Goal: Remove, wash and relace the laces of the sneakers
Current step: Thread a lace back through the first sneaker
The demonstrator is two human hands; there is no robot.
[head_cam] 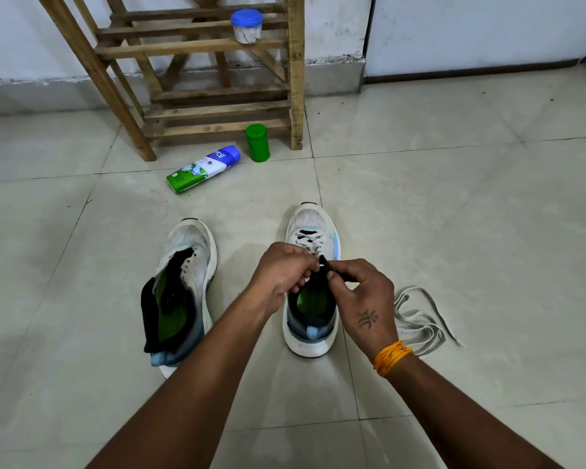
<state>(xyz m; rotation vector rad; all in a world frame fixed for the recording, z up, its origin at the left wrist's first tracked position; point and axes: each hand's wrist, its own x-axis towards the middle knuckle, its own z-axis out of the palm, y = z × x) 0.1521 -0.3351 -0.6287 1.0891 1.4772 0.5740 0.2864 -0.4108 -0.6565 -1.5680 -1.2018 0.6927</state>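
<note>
Tiled floor (454, 214), loose lace (420, 319) beside sneaker (313, 336)

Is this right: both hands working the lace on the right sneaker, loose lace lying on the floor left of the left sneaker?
Not quite. The head view shows the left hand and right hand on the right sneaker, but the loose lace lies right of that sneaker, not left of the left sneaker.

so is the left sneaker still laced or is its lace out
Out, as far as shows: the left sneaker has bare eyelets and its tongue flopped open. A loose lace lies on the floor, though whose it is cannot be told.
</note>
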